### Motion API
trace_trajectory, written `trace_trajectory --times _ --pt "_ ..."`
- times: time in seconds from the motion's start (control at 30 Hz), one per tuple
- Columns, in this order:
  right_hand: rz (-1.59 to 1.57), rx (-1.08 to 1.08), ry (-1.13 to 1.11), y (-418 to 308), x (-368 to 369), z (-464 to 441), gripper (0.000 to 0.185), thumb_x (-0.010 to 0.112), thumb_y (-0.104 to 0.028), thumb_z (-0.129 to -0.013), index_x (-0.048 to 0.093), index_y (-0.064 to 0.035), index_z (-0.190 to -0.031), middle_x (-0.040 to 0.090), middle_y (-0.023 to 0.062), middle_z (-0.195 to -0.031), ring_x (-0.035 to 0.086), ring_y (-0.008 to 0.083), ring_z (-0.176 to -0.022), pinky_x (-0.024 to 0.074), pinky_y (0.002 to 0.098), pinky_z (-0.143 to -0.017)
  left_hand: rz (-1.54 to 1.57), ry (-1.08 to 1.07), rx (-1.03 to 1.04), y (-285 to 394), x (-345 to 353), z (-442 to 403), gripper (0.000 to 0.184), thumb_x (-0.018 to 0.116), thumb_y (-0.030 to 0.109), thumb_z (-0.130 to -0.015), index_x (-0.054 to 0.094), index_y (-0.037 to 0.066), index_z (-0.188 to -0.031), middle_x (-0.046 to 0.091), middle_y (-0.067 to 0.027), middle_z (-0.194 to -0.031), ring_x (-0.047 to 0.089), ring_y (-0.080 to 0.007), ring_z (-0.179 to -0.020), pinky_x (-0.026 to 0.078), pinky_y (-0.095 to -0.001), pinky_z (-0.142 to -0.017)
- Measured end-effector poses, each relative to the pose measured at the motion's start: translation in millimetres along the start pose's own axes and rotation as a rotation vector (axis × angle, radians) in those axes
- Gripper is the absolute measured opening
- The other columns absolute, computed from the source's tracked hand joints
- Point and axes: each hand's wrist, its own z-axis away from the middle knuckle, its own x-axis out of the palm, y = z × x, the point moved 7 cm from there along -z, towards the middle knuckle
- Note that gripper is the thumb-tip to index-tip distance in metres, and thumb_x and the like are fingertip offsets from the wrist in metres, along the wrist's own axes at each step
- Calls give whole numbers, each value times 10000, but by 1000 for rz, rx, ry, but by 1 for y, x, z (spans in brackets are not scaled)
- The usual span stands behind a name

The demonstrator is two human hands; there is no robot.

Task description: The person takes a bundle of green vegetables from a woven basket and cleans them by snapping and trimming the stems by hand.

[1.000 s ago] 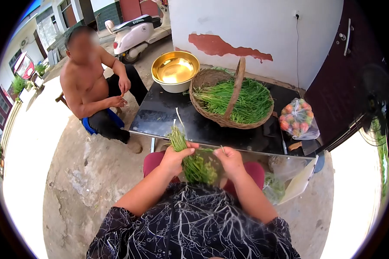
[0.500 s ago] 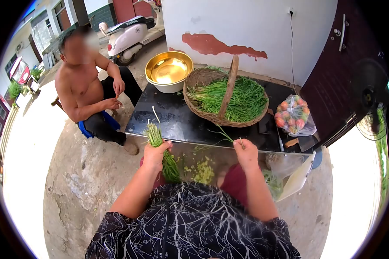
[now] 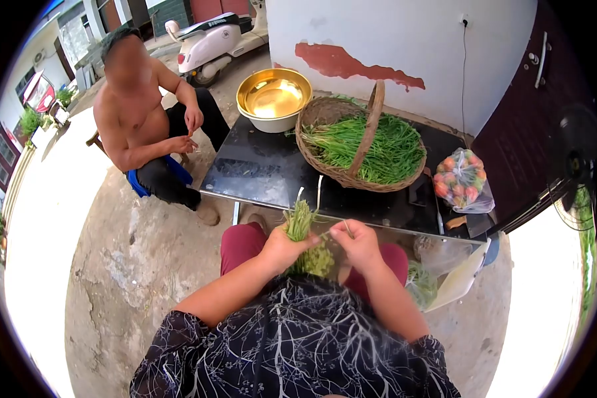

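Our left fingers [image 3: 307,244] clasp a gathered bunch of green stalks [image 3: 300,222], our right fingers [image 3: 342,227] pinch a thin stem [image 3: 348,229] beside it, and we judge plenty of greens [image 3: 393,149] left in the wicker basket [image 3: 330,176] beyond them.

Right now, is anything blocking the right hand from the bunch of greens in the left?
Nothing visible: the right hand, pinching a stem, is close beside the bunch of greens held in the left hand. The black table lies beyond both.

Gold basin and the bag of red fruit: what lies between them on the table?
In the head view, the wicker basket, filled with green stalks, stands between them; a dark flat item lies between basket and bag of red fruit.
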Motion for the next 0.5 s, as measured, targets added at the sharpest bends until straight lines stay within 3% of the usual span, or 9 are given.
trace_trajectory --times 0.03,0.1,0.13,0.2,0.27,0.33,0.4,0.5 --pt "0 -4 2 4 -5 -2 101 617 -130 -800 620 -30 -806 532 -51 -645 451 21 -611 376 172 -554 -2 -3 4 -2 -2 0 138 653 -18 -732 542 14 -807 596 -51 -782 593 -143 -764 478 -261 -713" --pt "-244 265 85 31 -19 -5 114 601 -136 -820 616 -23 -826 534 -59 -657 459 21 -612 374 164 -565 102 13 -56 -4 -5 -1 159 656 -35 -721 524 14 -794 593 -68 -780 607 -172 -770 488 -281 -715" --pt "-245 263 86 35 -18 -4 114 601 -136 -820 616 -23 -826 534 -59 -657 459 21 -612 374 164 -565 100 11 -55 -3 -5 0 159 656 -35 -721 524 14 -794 593 -68 -780 607 -172 -770 488 -281 -715" --pt "-95 166 20 32 -4 -3 122 609 -146 -821 616 -26 -839 588 -27 -730 484 31 -680 396 174 -637 198 35 -63 2 -3 2 157 654 -43 -719 530 21 -792 583 -48 -770 588 -142 -746 478 -268 -699" --pt "-158 72 23 27 12 1 137 608 -161 -822 622 -24 -821 589 -22 -730 487 32 -663 400 178 -616 132 69 -45 3 -3 4 152 649 -46 -721 532 25 -787 575 -38 -761 574 -132 -731 471 -264 -687" --pt "48 22 -10 3 21 6 145 610 -165 -817 622 -21 -833 591 -26 -724 490 34 -650 408 191 -598 66 104 -24 1 -3 4 148 645 -48 -724 533 28 -782 568 -27 -752 560 -121 -715 465 -260 -676" --pt "94 0 -14 10 21 3 150 594 -162 -822 619 -14 -832 593 -13 -697 497 43 -643 415 206 -590 17 97 93 3 -2 5 140 640 -49 -727 538 32 -779 554 -11 -735 534 -108 -693 454 -255 -660" --pt "207 -103 -33 11 16 0 196 572 -201 -835 607 -8 -818 576 17 -655 485 57 -614 407 225 -557 -25 88 102 5 -4 4 136 634 -53 -730 540 30 -782 560 -17 -737 550 -116 -705 460 -260 -673"
